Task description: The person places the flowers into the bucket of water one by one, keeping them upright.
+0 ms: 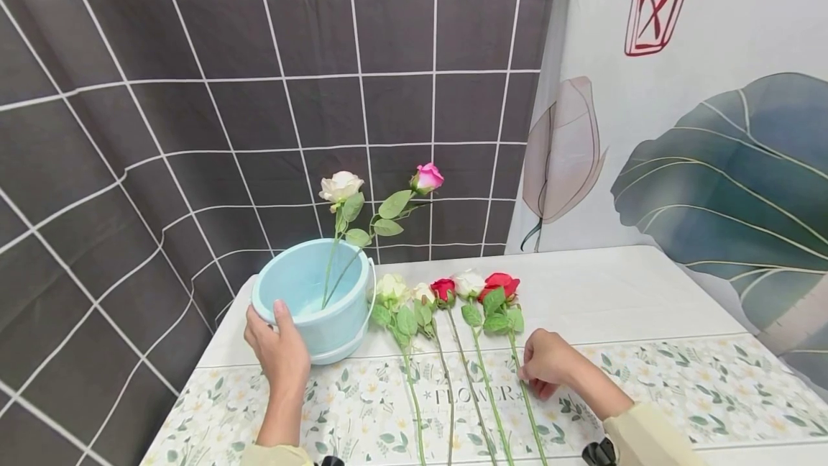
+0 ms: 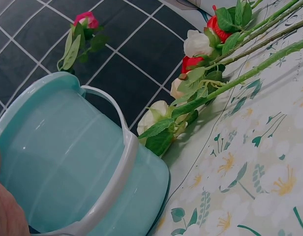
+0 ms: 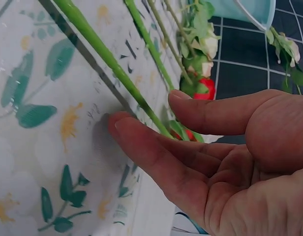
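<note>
My left hand [image 1: 282, 351] holds the near side of a light blue bucket [image 1: 336, 329], thumb over the rim. The bucket looks slightly tilted. A white rose [image 1: 341, 186] and a pink rose [image 1: 428, 177] stand in it, stems leaning on the far inner wall. On the table, the rightmost flower is a red rose [image 1: 500, 286]. Beside its green stem [image 3: 114, 64] is my right hand [image 1: 546, 362]. In the right wrist view, thumb and forefinger are apart on either side of the stem, without pinching it.
Left of the red rose lie a white rose [image 1: 468, 283], a smaller red rose [image 1: 443, 289] and two cream roses, the larger [image 1: 391, 289] next to the bucket. Their stems run toward me over a floral table cover [image 1: 698, 387]. A dark gridded curtain [image 1: 213, 113] hangs behind.
</note>
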`<control>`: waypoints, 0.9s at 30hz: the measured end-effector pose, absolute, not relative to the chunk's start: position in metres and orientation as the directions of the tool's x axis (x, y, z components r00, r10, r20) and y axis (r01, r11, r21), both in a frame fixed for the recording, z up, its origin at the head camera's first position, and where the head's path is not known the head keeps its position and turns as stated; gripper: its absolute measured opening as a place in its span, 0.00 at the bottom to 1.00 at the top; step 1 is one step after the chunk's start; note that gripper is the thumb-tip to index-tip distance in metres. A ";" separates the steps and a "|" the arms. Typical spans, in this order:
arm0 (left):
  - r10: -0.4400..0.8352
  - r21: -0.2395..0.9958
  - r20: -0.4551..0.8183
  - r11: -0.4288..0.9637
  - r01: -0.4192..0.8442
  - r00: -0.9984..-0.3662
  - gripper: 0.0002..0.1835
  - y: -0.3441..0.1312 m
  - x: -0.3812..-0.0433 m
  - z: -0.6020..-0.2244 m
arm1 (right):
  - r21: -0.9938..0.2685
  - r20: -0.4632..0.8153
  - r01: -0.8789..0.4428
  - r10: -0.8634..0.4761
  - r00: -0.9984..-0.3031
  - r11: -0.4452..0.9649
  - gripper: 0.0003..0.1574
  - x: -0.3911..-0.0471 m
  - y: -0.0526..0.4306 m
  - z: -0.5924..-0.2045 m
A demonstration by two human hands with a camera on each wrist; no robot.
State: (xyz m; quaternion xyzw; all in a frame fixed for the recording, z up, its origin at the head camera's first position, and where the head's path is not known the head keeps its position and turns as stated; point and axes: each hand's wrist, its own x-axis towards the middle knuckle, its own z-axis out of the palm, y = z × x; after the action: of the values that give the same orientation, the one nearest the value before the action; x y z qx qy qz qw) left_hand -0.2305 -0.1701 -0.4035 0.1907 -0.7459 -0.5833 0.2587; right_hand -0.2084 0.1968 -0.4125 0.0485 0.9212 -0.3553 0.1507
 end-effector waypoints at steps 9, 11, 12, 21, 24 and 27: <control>-0.587 0.969 0.168 0.246 0.023 -0.792 0.38 -0.170 -0.229 -0.403 | -0.634 -0.269 0.169 -0.011 -0.963 0.754 0.15 -0.206 0.193 -0.419; -0.587 0.968 0.170 0.249 0.023 -0.792 0.38 -0.169 -0.229 -0.403 | -0.632 -0.260 0.168 -0.003 -0.966 0.756 0.16 -0.206 0.192 -0.421; -0.587 0.968 0.170 0.250 0.022 -0.792 0.38 -0.169 -0.230 -0.403 | -0.629 -0.257 0.169 0.002 -0.967 0.759 0.16 -0.206 0.191 -0.422; -0.591 0.967 0.163 0.255 0.009 -0.790 0.38 -0.171 -0.230 -0.405 | -0.595 -0.201 0.123 0.002 -0.980 0.795 0.19 -0.204 0.189 -0.431; -0.591 0.968 0.161 0.251 0.009 -0.790 0.38 -0.171 -0.230 -0.403 | -0.604 -0.177 0.108 0.000 -0.984 0.790 0.19 -0.205 0.189 -0.431; -0.589 0.969 0.156 0.246 0.008 -0.793 0.38 -0.170 -0.230 -0.402 | -0.632 -0.177 0.124 0.014 -0.984 0.765 0.17 -0.206 0.190 -0.432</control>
State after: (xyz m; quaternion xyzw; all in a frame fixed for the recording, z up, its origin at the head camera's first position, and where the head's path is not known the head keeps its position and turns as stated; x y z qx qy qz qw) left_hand -0.2301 -0.1702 -0.4018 0.1943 -0.7466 -0.5825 0.2562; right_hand -0.2058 0.1900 -0.4320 0.0367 0.9360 -0.3406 0.0811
